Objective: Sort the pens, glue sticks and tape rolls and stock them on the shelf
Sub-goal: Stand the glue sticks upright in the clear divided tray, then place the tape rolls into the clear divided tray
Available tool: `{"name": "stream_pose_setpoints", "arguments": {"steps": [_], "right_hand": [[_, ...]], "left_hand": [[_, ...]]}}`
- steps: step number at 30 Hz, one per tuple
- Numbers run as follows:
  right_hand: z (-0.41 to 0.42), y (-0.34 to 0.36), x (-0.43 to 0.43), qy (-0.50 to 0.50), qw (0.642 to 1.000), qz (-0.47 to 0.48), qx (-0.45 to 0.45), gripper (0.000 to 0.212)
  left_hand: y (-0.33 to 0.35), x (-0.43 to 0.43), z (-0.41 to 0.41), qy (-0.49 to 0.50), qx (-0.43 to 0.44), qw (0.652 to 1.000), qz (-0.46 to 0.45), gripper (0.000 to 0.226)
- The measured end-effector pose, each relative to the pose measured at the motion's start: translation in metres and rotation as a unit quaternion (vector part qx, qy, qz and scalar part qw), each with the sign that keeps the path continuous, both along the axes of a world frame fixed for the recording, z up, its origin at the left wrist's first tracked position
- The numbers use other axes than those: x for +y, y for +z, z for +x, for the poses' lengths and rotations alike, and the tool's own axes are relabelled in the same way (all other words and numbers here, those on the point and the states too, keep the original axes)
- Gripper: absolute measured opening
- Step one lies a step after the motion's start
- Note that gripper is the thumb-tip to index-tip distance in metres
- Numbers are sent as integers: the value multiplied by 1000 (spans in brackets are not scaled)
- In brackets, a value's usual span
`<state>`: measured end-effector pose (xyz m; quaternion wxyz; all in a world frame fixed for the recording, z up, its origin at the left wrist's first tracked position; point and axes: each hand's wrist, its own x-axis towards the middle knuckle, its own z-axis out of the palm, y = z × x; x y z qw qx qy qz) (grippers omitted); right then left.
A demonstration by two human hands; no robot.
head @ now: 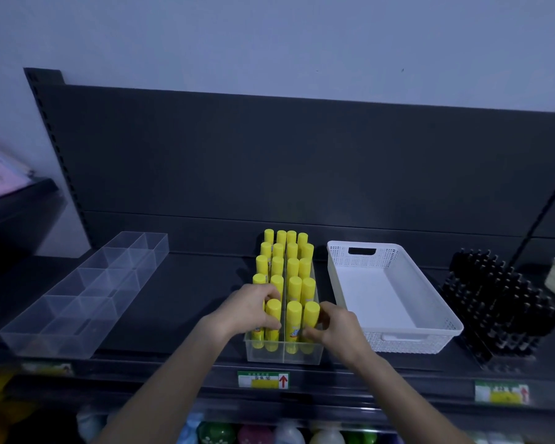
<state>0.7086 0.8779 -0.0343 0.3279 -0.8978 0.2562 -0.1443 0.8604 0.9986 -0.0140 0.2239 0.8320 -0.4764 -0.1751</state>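
One stick (257,336), apparently behind left hand (249,310)

wall (269,36): plain, pale blue-grey
shelf (189,283): dark metal deck, dark back panel (302,161) behind, slotted upright (56,149) at left
light: dim, bluish

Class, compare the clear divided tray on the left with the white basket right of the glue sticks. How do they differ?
The clear tray is see-through; the white basket is opaque. The clear tray is split into compartments; the white basket is one open space. The clear tray's walls are plain; the white basket's are perforated, with handle slots. Both are empty and sit on the shelf.
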Motion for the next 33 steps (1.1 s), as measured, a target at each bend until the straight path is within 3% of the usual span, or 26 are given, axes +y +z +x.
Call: {"name": "stream_pose_setpoints", "arguments": {"steps": [6, 8, 11, 13, 16, 17, 21, 26, 30, 33], "right_hand": [[-7, 9, -3, -11, 1000, 6, -21, 38], [-18, 15, -7, -34, 998, -24, -39, 38], [-45, 16, -28, -105, 991, -61, -48, 36], [-65, 11, -45, -134, 988, -72, 4, 41], [-85, -2, -61, -125, 958, -185, 181, 48], [-87, -5, -64, -128, 947, -215, 203, 46], [-93, -2, -71, -132, 953, -230, 145, 26], [-139, 0, -54, -78, 972, -214, 59, 23], [-197, 11, -49, -38, 986, -157, 38, 29], [-236, 26, -63, -100, 984, -137, -53, 37]], "left_hand": [[10, 7, -8, -1, -84, 996, -18, 54], [18, 9, -16, 3, -119, 990, -69, 49], [25, 4, -35, -3, -71, 982, -176, 34], [26, -6, -55, -26, -41, 977, -208, 23], [19, -22, -85, -65, -4, 972, -224, 21], [16, -28, -95, -67, 16, 971, -227, 23], [8, -45, -131, -8, 122, 974, -193, 26], [5, -71, -154, 142, 221, 960, -95, 39], [2, -87, -189, 167, 87, 981, -36, 18], [0, -79, -218, 197, 10, 976, -91, 15]]}}
